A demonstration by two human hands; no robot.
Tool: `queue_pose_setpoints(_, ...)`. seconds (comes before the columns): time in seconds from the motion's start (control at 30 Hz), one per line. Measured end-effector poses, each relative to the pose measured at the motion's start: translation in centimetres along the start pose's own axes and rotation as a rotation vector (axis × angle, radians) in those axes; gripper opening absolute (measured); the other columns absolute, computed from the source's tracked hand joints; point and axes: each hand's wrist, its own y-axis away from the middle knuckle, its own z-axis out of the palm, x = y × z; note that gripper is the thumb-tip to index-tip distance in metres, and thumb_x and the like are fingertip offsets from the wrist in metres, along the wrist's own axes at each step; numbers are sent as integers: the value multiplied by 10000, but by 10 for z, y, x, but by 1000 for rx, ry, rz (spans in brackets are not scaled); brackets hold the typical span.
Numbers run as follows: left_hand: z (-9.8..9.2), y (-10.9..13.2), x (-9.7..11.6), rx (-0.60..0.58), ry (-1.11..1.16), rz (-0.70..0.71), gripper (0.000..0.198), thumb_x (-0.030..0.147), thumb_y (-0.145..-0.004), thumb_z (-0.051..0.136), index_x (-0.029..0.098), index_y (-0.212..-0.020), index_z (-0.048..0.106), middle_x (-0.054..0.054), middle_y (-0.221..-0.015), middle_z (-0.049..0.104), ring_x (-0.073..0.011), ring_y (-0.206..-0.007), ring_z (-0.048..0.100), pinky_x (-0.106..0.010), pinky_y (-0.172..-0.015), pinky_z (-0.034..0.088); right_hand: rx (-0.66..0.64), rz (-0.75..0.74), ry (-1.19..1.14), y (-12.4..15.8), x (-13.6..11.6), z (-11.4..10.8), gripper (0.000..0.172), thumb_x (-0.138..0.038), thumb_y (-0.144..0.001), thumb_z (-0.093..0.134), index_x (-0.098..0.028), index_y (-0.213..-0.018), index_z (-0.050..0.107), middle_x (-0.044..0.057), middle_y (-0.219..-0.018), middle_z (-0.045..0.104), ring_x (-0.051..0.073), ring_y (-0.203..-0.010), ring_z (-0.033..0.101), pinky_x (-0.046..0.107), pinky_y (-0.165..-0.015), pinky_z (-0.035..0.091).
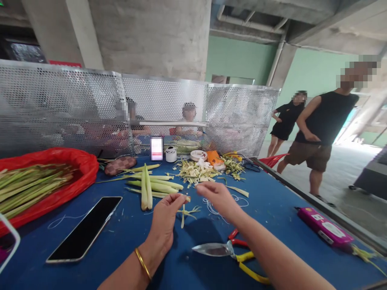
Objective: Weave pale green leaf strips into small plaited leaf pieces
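My left hand (163,215), with a gold bangle at the wrist, pinches a small piece of pale plant leaf between thumb and fingertips. Thin yellow-green strips (187,212) spread out just below those fingers. To the right, my right hand (219,197) is raised with its fingers pressed together; whatever they hold is too fine to make out. Loops of white thread (213,207) lie beneath it. Scissors (213,249) with red and yellow handles rest under my right forearm, blades apart. Several pale green stalks (146,191) lie beyond my left hand.
A red bag (87,161) of long leaves stands at left, near a large black-screened phone (86,229). Leaf scraps (192,171), a white tin (171,154) and a lit phone (156,151) sit by the perforated metal screen (163,96). A purple packet (323,225) lies right. People stand beyond.
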Motion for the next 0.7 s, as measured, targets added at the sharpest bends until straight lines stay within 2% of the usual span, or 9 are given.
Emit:
queue_pose_setpoints(0.1, 0, -2, 4, 37, 26, 69, 218, 306, -541, 802, 169, -656, 677, 7, -647, 685, -130, -672, 603, -231, -700, 463, -87, 1, -215, 6, -23, 32, 296, -472, -768, 654, -196, -817, 749, -19, -664, 679, 137, -613, 592, 215, -553, 438)
queue_pose_setpoints(0.13, -1, -2, 5, 49, 29, 84, 215, 303, -536, 800, 170, -653, 676, 6, -648, 687, -137, -670, 609, -238, -696, 470, -63, 55, -422, 7, -25, 38, 274, -432, -721, 710, -179, -815, 755, -12, -652, 675, 140, -610, 584, 222, -562, 440)
queue_pose_setpoints(0.23, -1, -3, 4, 75, 5, 115, 198, 297, -529, 789, 173, -638, 679, 3, -654, 688, -150, -678, 616, -250, -695, 481, -21, 127, -644, 9, -22, 47, 277, -423, -717, 710, -172, -821, 765, 7, -657, 684, 155, -624, 605, 254, -612, 477)
queue_pose_setpoints(0.43, 0, -2, -3, 80, -59, 119, 201, 296, -528, 800, 175, -653, 699, -3, -674, 690, -150, -694, 603, -239, -691, 472, 36, 221, -761, 9, -9, 48, 268, -410, -665, 734, -164, -767, 761, 32, -624, 696, 186, -594, 643, 307, -624, 528)
queue_pose_setpoints(0.7, -1, -4, -3, 101, -85, 87, 234, 321, -488, 816, 183, -643, 708, -8, -679, 687, -174, -732, 595, -259, -715, 466, 110, 159, -663, 12, -10, 48, 118, -302, -707, 689, -196, -695, 740, 0, -598, 667, 164, -597, 607, 262, -591, 472)
